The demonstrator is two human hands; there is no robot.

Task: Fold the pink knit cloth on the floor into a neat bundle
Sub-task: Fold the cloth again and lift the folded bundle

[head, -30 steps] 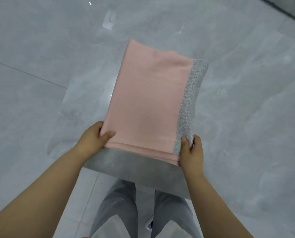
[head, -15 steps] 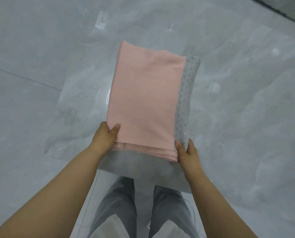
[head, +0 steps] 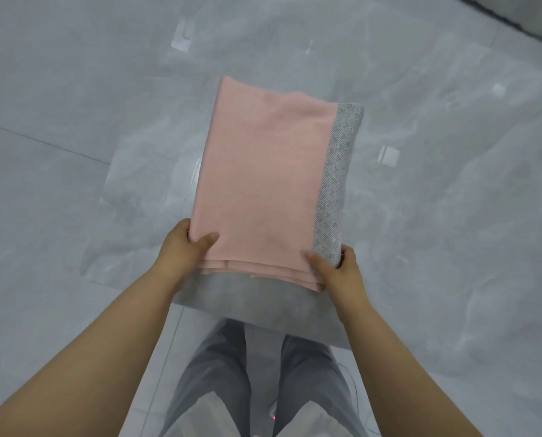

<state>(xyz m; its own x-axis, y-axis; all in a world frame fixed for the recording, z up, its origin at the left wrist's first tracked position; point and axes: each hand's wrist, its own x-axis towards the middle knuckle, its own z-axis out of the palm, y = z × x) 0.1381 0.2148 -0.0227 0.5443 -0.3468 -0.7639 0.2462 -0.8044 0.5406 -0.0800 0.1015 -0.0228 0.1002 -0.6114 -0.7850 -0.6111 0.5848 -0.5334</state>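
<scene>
Pink knit cloth (head: 263, 184) is folded into a flat, several-layered rectangle and held out in front of the person, above a pale grey sheet (head: 143, 190) that lies spread on the grey tiled floor (head: 42, 89). A grey patterned band (head: 335, 184) runs along the right edge of the bundle from the far corner to the near corner. Stacked layer edges are visible along the near side, reasonably aligned. Left hand (head: 181, 247) is closed on the near left corner, thumb on top of the cloth and fingers underneath. Right hand (head: 335, 269) is closed on the near right corner, thumb lying on the pink face just beside the grey band and fingers wrapped round the outer edge. Both forearms are bare. Far end of the bundle appears to rest on or near the sheet; contact cannot be confirmed. Grey trousers (head: 225, 373) of the person show below the bundle, legs apart. Small bright reflections mark the floor tiles around the sheet.
</scene>
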